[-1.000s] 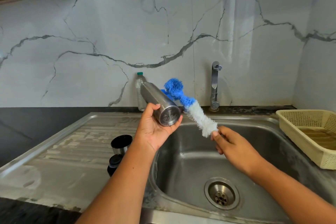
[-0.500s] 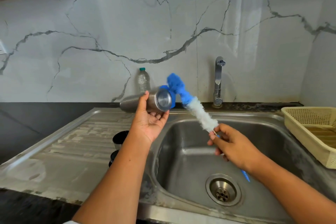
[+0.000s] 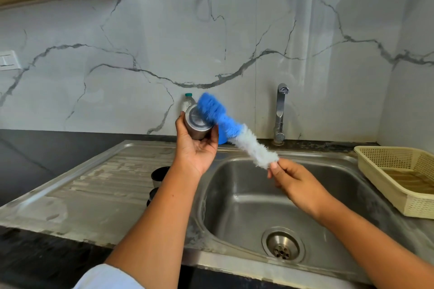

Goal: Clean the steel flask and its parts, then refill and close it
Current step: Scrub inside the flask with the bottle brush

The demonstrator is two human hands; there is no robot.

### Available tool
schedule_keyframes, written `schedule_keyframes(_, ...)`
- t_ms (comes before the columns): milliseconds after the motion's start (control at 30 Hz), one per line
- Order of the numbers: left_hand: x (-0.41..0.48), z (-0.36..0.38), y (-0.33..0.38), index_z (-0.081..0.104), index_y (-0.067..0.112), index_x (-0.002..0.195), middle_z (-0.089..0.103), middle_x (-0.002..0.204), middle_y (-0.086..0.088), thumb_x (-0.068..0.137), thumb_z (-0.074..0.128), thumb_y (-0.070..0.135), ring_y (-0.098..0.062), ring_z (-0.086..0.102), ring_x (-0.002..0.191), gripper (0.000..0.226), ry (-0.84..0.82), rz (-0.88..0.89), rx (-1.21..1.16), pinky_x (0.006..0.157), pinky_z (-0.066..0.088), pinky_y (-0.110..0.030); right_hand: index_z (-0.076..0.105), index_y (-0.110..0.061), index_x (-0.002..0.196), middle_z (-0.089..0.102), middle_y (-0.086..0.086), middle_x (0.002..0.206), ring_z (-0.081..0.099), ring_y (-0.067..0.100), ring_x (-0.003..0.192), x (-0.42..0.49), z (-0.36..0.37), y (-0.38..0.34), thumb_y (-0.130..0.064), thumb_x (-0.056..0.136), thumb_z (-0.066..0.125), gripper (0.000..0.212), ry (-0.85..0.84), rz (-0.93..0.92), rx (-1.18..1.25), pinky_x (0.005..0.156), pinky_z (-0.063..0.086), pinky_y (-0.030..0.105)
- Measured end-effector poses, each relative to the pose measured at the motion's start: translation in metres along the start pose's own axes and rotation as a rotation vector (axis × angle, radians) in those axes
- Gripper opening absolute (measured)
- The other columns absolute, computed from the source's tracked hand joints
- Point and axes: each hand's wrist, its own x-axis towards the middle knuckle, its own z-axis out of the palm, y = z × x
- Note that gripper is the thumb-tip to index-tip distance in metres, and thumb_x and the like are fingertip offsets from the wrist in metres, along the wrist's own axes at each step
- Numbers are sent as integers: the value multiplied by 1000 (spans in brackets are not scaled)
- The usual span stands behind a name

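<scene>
My flask (image 3: 197, 129) is silver-grey steel. My brush (image 3: 237, 135) runs bright blue at the tip, white below. The wall (image 3: 94, 91) is white marble veined grey, the counter (image 3: 58, 148) black, the basket (image 3: 375, 185) pale yellow mesh, the bottle (image 3: 187, 103) cap green.

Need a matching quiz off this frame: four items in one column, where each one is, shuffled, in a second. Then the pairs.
Column A
1. steel flask
2. bottle brush
3. basket
4. plastic bottle

Column B
a. right of the sink
b. gripped by the left hand
c. pinched at its near end by the right hand
d. upright behind the steel flask

Pairs: 1-b, 2-c, 3-a, 4-d
</scene>
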Motion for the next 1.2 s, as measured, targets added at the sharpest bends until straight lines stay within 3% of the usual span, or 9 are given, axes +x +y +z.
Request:
schedule_keyframes(67,3,-3,-1,66,5,127,71,119,-20,81,76,57,-30,71,107,70,-17,7,40,98,58,-40,61,-23,80,47,-13,59,41,1,54,3,5,0,-41,104,46,34,-20,-3,-88,60,36,25)
schedule_keyframes(133,4,-3,-4,66,5,129,71,125,-21,81,76,56,-32,69,117,70,-28,3,76,107,52,-47,59,-22,79,48,-14,58,42,2,55,8,11,-2,-43,104,45,35,-31,-4,-160,61,38,27)
schedule_keyframes(200,4,-4,-3,67,6,129,70,127,-21,83,75,55,-32,69,117,67,-23,8,82,106,52,-48,57,-21,79,49,-14,58,43,2,55,12,14,-2,-45,104,44,37,-22,-3,-204,62,39,27)
schedule_keyframes(267,4,-5,3,67,7,128,69,129,-19,84,74,55,-30,69,113,66,9,34,67,102,55,-40,57,-21,80,51,-12,60,44,2,56,11,11,3,-46,105,43,38,-15,3,-251,62,40,26)
schedule_keyframes(500,1,-2,-6,67,8,124,71,113,-14,87,73,50,-24,69,102,57,59,41,182,74,62,-29,57,-20,83,55,-8,67,49,7,62,15,6,12,-47,105,40,38,17,47,-304,65,42,28)
schedule_keyframes(800,2,-3,-2,68,10,116,79,88,-8,90,72,47,-21,74,96,46,30,79,236,70,62,-30,60,-25,84,57,-4,69,49,10,62,17,2,25,-49,104,39,37,3,80,-314,65,45,31)
schedule_keyframes(1200,6,-6,-12,60,8,133,77,104,-11,86,77,47,-18,77,89,63,4,80,338,70,61,-28,56,-21,81,53,-9,67,47,5,62,20,5,29,-48,104,40,39,-6,51,-272,67,42,28)
